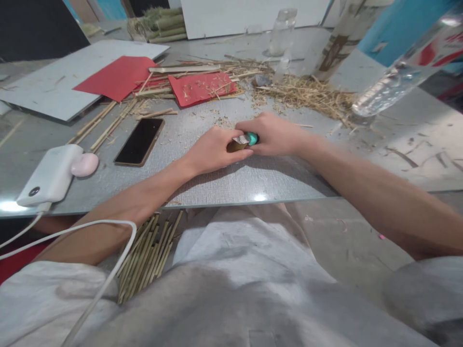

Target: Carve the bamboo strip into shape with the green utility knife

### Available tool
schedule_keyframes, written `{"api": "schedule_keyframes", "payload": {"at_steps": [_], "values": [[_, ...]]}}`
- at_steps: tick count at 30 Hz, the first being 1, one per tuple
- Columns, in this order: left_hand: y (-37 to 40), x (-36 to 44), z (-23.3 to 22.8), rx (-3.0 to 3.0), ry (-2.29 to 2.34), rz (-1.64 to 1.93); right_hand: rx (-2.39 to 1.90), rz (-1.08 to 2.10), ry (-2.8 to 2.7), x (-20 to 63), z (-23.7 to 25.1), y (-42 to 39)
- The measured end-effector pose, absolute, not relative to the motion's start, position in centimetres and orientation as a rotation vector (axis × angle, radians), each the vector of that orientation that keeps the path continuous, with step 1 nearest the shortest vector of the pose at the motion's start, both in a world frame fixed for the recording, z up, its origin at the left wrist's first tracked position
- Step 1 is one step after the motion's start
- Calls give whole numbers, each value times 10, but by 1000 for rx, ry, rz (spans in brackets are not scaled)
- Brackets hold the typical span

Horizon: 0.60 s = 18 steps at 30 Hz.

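A white power bank (50, 176) and dark phone (139, 141) lie on the grey surface (224, 180), well left of the fingers. The left hand (211, 152) and right hand (273, 135) meet, both clamped on a small teal-capped tube (243, 142), its long axis running left-right between them. Beyond the fingers, a clear bottle (282, 31); contents unclear.

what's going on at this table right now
A person seated at the table has both hands together on a small object with a teal end. The left hand grips its brownish part, the right hand the teal end. A phone, red paper and scattered straw lie beyond.
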<state>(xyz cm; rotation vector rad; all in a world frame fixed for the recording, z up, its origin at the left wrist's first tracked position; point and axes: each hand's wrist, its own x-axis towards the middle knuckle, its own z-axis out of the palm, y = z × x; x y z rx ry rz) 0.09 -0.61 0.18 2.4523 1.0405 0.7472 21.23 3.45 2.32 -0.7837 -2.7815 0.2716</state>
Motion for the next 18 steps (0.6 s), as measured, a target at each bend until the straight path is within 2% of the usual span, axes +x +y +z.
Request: {"api": "schedule_keyframes", "payload": {"at_steps": [18], "values": [[-6,1,2,2466,1062,745,-792,255,-2762,212,22,35]]}}
